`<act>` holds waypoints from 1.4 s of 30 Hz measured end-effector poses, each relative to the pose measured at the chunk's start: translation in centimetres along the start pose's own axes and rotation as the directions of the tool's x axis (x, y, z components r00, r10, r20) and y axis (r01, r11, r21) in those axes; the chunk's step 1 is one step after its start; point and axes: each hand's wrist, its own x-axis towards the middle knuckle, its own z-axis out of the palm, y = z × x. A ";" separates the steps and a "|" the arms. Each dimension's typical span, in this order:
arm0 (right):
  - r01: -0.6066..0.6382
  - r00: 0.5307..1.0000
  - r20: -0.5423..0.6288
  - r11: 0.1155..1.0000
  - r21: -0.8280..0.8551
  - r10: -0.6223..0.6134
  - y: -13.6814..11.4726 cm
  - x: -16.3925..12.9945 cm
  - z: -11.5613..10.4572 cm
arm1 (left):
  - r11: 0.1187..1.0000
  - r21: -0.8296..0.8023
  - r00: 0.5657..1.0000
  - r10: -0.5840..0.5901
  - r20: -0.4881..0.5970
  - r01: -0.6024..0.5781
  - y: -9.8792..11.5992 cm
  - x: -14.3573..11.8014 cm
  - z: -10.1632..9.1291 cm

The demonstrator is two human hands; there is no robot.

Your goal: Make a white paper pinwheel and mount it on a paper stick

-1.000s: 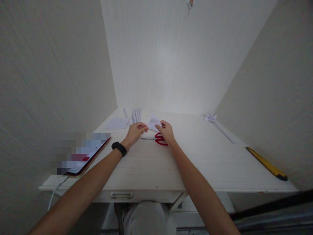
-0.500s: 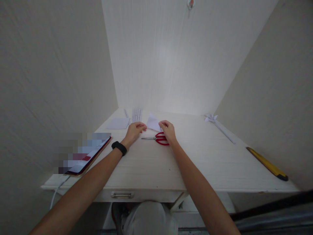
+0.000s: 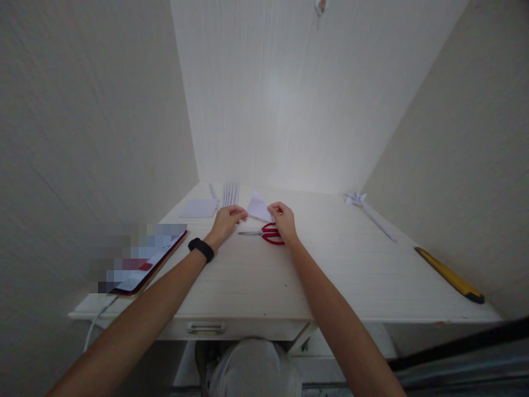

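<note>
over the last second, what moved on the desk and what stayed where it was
The right hand drew back slightly toward the left hand, and the folded white paper both hands pinch turned a little, its point now tipped up and left. Neither hand let go. The red scissors, the tablet, the paper flower and the yellow tool stayed put.

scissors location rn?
Head view, mid-table: the red-handled scissors lie flat just nearer the camera than the folded white paper, handles under the right hand, blades pointing toward the left hand.
</note>
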 end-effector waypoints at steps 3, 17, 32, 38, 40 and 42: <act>0.021 1.000 0.009 1.000 0.015 -0.021 0.4 0.1 0.0 | 1.000 -0.015 0.999 -0.013 -0.041 0.012 0.5 -0.1 -0.2; 0.013 1.000 0.001 0.999 0.038 -0.013 0.8 0.2 -0.1 | 0.999 -0.033 0.998 -0.020 -0.058 0.018 0.7 -0.2 -0.1; 0.003 1.000 -0.030 1.000 0.001 -0.003 0.7 0.1 0.0 | 0.999 -0.031 0.999 -0.013 -0.048 0.012 1.0 -0.3 0.1; 0.034 0.999 0.007 0.999 -0.008 -0.034 1.3 0.3 0.2 | 0.999 -0.035 0.996 -0.015 -0.089 0.012 0.5 -0.1 -0.2; 0.015 1.000 0.018 1.000 0.011 -0.016 1.5 0.3 0.2 | 0.998 -0.063 0.994 -0.031 -0.108 0.024 0.5 -0.1 -0.3; -0.002 1.000 0.025 0.999 0.037 0.001 1.7 0.3 0.2 | 0.996 -0.084 0.990 -0.051 -0.133 0.040 0.6 -0.1 -0.4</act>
